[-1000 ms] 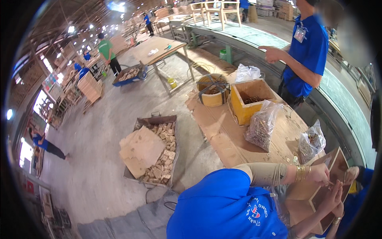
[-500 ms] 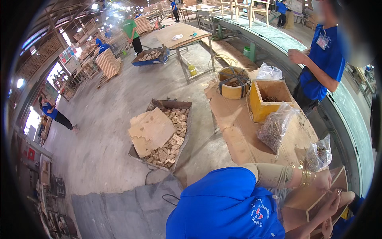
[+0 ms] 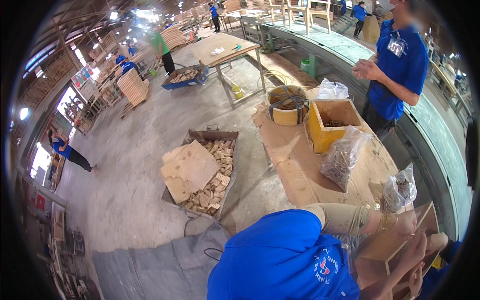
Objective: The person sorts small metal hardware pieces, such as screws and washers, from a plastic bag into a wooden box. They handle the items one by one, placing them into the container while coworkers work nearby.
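My left hand (image 3: 406,223), with gold bracelets and a tan arm sleeve, reaches in over a brown partitioned wooden box (image 3: 370,251) at the lower right. Its fingers are closed in a pinch, and whatever they hold is too small to name. Just below it, my right hand (image 3: 414,251) has its fingers pressed together beside the box's light divider edge; any object in them is hidden. Close against mine are a co-worker's hands, one hand (image 3: 438,242) at the far side and another hand (image 3: 416,280) lower down. A plastic bag of small hardware (image 3: 399,190) sits beyond the box.
A cardboard-covered table (image 3: 297,182) carries a larger bag of screws (image 3: 344,162), a yellow wooden box (image 3: 327,142) and a yellow round bin (image 3: 288,118). A person (image 3: 400,65) stands by the conveyor (image 3: 345,52). Left of the table is a cart of wood blocks (image 3: 212,175).
My view has shifted slightly. Both my hands stay over the wooden box with small finger movements. The person by the conveyor has moved a little to the left in view.
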Available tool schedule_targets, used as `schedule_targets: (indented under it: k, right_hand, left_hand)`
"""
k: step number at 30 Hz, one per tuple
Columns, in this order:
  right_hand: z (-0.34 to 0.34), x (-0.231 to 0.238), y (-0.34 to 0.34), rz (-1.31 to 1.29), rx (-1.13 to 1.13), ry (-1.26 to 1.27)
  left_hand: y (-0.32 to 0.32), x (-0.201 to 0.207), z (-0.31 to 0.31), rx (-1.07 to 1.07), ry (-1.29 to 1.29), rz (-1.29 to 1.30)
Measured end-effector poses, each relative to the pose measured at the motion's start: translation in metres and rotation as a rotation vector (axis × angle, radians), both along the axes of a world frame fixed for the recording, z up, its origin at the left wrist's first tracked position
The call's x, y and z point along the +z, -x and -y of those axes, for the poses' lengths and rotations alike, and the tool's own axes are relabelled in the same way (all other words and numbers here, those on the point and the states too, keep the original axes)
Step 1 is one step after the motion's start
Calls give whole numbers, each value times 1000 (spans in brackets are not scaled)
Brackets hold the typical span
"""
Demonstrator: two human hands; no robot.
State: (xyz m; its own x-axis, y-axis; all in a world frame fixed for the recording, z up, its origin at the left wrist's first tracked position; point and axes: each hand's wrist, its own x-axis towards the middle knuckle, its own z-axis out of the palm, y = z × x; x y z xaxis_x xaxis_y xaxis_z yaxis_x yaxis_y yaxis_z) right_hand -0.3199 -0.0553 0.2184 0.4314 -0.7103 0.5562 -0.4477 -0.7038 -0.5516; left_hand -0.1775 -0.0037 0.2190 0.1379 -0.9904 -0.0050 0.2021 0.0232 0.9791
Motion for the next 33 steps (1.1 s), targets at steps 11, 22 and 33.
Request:
schedule_targets:
  k: [11, 22, 33]
  right_hand:
    - [3, -11, 14, -4, 10, -172]
    - [18, -19, 50, 35, 154, -402]
    - [24, -22, 81, 405, 159, -503]
  left_hand:
    - [13, 4, 8, -10, -124, 262]
    - [21, -3, 30, -204, -78, 394]
    - [53, 34, 27, -230, -16, 248]
